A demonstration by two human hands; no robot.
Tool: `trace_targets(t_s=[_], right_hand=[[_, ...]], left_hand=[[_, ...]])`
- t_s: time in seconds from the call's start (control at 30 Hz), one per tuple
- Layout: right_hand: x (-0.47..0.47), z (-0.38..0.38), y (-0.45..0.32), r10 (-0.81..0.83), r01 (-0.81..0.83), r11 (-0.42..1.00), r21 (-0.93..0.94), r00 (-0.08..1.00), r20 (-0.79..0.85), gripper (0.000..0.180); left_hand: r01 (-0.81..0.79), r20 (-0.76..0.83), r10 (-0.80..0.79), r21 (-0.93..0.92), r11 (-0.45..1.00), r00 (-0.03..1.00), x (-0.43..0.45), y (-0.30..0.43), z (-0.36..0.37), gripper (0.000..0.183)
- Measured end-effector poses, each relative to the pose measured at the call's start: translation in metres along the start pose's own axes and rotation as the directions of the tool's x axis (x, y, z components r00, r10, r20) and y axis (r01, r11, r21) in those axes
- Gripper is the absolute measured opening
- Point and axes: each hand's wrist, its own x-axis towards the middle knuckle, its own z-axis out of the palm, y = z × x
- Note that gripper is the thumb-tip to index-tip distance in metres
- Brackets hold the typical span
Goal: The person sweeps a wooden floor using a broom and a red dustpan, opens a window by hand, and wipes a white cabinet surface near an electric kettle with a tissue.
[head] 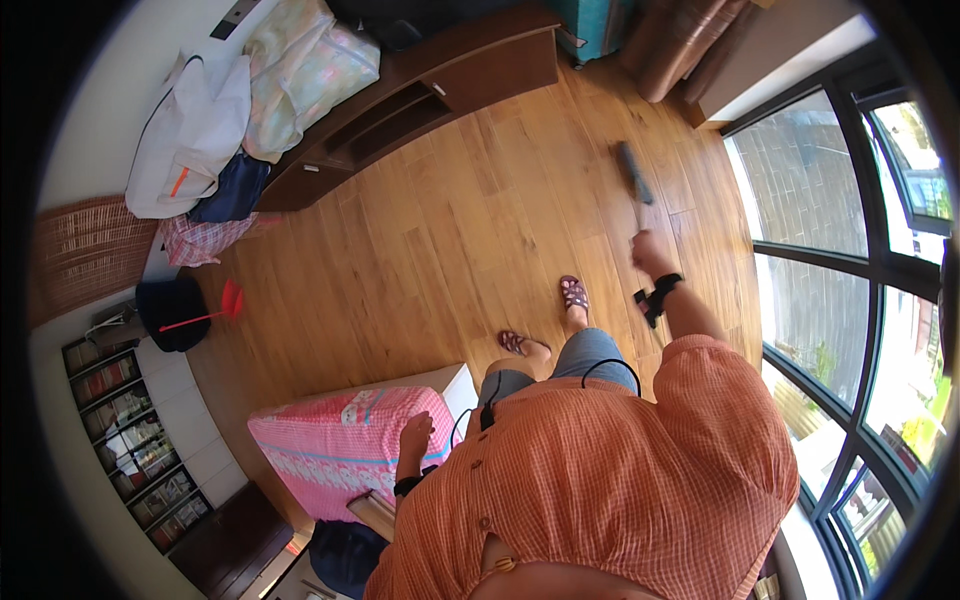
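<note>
My right hand (651, 253) is closed around the thin handle of a long-handled floor-cleaning tool, a broom or mop. Its narrow dark head (634, 172) rests on the wood-plank floor (465, 217), ahead of the hand and towards the windows; motion blurs it. A black strap circles my right wrist. On the other side, my left hand (416, 435) hangs beside a low piece of furniture under a pink patterned cover (330, 427). Nothing shows in that hand, but how its fingers are held is unclear. My sandalled feet (574, 294) stand apart on the planks.
A dark wooden cabinet (495, 75) with bags (195, 135) at its left end lines the far wall. Glazed windows (814, 255) run along the right. A red fly swatter (232, 298) lies across a dark stool (172, 315) at left. A teal suitcase (589, 30) stands near brown curtains (675, 52).
</note>
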Motion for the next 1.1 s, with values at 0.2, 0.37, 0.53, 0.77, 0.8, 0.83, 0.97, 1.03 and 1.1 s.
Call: trace_targets(t_s=[0.2, 0.37, 0.53, 0.77, 0.8, 0.83, 0.97, 1.03, 1.1], right_hand=[[0.003, 0.029, -0.185, -0.272, 0.039, 0.691, 0.721, 0.939, 0.21, 0.01], [0.01, -0.096, -0.245, -0.046, -0.604, -0.153, 0.782, 0.795, 0.605, 0.001], [0.106, -0.076, -0.193, 0.249, -0.462, 0.055, 0.885, 0.865, 0.436, 0.005], [0.267, -0.055, -0.166, -0.255, 0.237, 0.961, -0.142, 0.958, -0.13, 0.01], [0.266, -0.053, -0.211, -0.298, 0.291, 0.953, -0.087, 0.95, -0.09, 0.011], [0.262, -0.056, -0.254, -0.333, 0.332, 0.943, -0.037, 0.941, -0.059, 0.013], [0.217, -0.015, -0.354, -0.586, 0.668, 0.68, -0.304, 0.743, 0.322, 0.021], [0.161, -0.036, -0.405, 0.027, -0.361, 0.65, 0.669, 0.891, 0.454, 0.018], [0.125, -0.079, -0.43, -0.049, -0.54, 0.419, 0.73, 0.79, 0.612, 0.032]], left_hand=[[0.093, 0.116, -0.079, -0.114, 0.989, 0.99, 0.021, -0.075, -0.025, 0.039], [0.206, 0.051, -0.2, -0.294, 0.933, 0.978, 0.045, -0.112, -0.034, 0.035], [-0.095, -0.061, 0.091, -0.061, 0.994, 0.994, 0.062, -0.099, -0.098, 0.034], [0.035, -0.155, -0.06, -0.155, 0.987, 0.986, 0.063, -0.071, -0.152, 0.035], [0.073, -0.172, -0.102, -0.166, 0.983, 0.98, 0.051, -0.088, -0.152, 0.035], [0.131, -0.164, -0.17, -0.223, 0.966, 0.972, 0.043, -0.103, -0.151, 0.035], [0.232, -0.088, -0.26, -0.247, 0.941, 0.962, 0.059, -0.11, -0.151, 0.034], [0.212, -0.082, -0.237, -0.237, 0.948, 0.968, 0.068, -0.109, -0.148, 0.035], [0.191, -0.075, -0.214, -0.234, 0.953, 0.974, 0.082, -0.109, -0.144, 0.035]])
